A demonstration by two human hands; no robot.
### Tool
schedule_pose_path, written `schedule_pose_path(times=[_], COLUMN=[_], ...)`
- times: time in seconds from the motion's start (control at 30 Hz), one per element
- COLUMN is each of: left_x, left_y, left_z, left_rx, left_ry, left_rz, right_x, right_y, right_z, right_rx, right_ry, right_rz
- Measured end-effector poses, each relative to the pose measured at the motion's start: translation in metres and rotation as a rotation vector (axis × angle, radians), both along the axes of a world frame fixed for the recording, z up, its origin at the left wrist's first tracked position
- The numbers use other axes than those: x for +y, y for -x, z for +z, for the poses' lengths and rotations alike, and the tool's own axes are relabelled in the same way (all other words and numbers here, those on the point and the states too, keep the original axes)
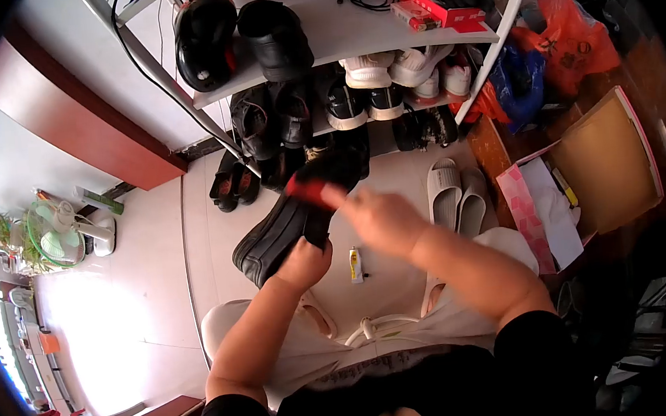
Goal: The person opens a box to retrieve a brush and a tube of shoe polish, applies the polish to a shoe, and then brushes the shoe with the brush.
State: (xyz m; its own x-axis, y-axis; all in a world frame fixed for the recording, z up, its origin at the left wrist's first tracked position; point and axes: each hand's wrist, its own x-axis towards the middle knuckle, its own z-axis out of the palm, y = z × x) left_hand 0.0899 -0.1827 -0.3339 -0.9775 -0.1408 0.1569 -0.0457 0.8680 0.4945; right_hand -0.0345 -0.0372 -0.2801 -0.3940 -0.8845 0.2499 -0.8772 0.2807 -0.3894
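A black shoe (pixel 276 232) is tilted in front of me, its heel end toward the lower left. My left hand (pixel 304 263) is closed on its near side, with the fingers partly hidden at the opening. My right hand (pixel 377 218) grips a red object (pixel 311 192), perhaps a brush, against the upper part of the shoe; motion blurs it. On the floor below my hands lies a yellow and white tube (pixel 355 265), with a small black cap beside it.
A metal rack (pixel 336 43) with several shoes stands ahead. Grey slippers (pixel 445 191) rest on the floor at the right, near an open pink box (pixel 523 220) with paper inside. Plastic bags (pixel 570 41) lie behind it. A green fan (pixel 53 234) stands far left.
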Motion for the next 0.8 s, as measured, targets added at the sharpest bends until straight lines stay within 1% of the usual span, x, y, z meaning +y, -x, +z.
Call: schedule_pose_path(times=[0.03,0.07,0.1,0.17,0.2,0.23,0.27,0.3,0.33,0.37,0.43,0.5,0.53,0.57,0.6,0.63,0.67,0.7,0.73,0.77,0.8], left_x=[-0.001,0.0,-0.001,0.0,-0.001,-0.003,-0.005,-0.003,0.0,0.003,0.003,0.003,0.006,0.008,0.008,0.005,-0.002,-0.006,0.001,-0.005,-0.005], left_y=[0.001,0.005,0.003,0.001,0.001,0.001,0.0,-0.002,0.0,0.003,0.004,0.005,0.004,0.002,0.002,0.0,-0.002,-0.002,0.001,0.004,0.006], left_z=[-0.007,-0.013,-0.017,-0.021,-0.021,-0.021,-0.019,-0.016,-0.012,-0.006,0.004,0.008,0.011,0.015,0.018,0.006,-0.017,-0.028,0.013,0.017,0.021], left_rx=[-0.071,0.131,0.137,-0.006,-0.01,-0.075,-0.142,-0.147,-0.049,0.054,0.091,0.179,0.173,0.097,0.024,0.022,0.091,0.159,0.081,0.235,0.288], left_ry=[-0.088,0.001,-0.001,0.217,0.214,0.281,0.35,0.352,0.316,0.278,0.309,0.468,0.464,0.425,0.389,0.393,0.241,0.087,-0.331,-0.438,-0.634], left_rz=[0.09,0.109,0.111,0.084,0.087,-0.015,-0.124,-0.132,-0.023,0.09,0.107,0.061,0.061,0.04,0.015,0.007,0.064,0.121,0.16,0.102,0.156], right_x=[0.0,0.001,0.002,0.001,-0.002,-0.001,-0.002,-0.001,0.0,0.0,0.007,0.003,0.0,-0.001,-0.001,0.001,0.002,0.004,0.014,0.019,0.019], right_y=[0.02,0.039,0.04,0.009,-0.008,-0.022,-0.018,-0.007,0.01,0.036,0.051,0.016,0.001,-0.011,-0.01,-0.003,0.013,0.035,0.06,0.073,0.075], right_z=[-0.003,-0.001,-0.003,0.0,0.006,0.004,0.0,-0.003,-0.002,-0.012,-0.024,0.001,0.006,0.007,0.004,0.0,-0.007,-0.015,-0.024,-0.019,-0.018], right_rx=[0.086,0.057,0.032,0.041,0.023,0.008,0.038,0.07,0.105,0.084,0.04,-0.012,-0.027,-0.006,-0.011,-0.01,0.029,0.069,0.029,-0.012,-0.006], right_ry=[-0.002,-0.015,-0.034,-0.036,-0.012,-0.001,-0.004,-0.01,-0.041,-0.057,-0.05,0.015,0.037,-0.006,0.011,0.027,0.007,-0.015,-0.072,-0.127,-0.122], right_rz=[-0.153,-0.225,-0.246,-0.085,0.094,0.176,0.113,0.05,-0.108,-0.234,-0.282,-0.12,-0.019,0.036,0.023,0.011,-0.112,-0.233,-0.323,-0.414,-0.416])
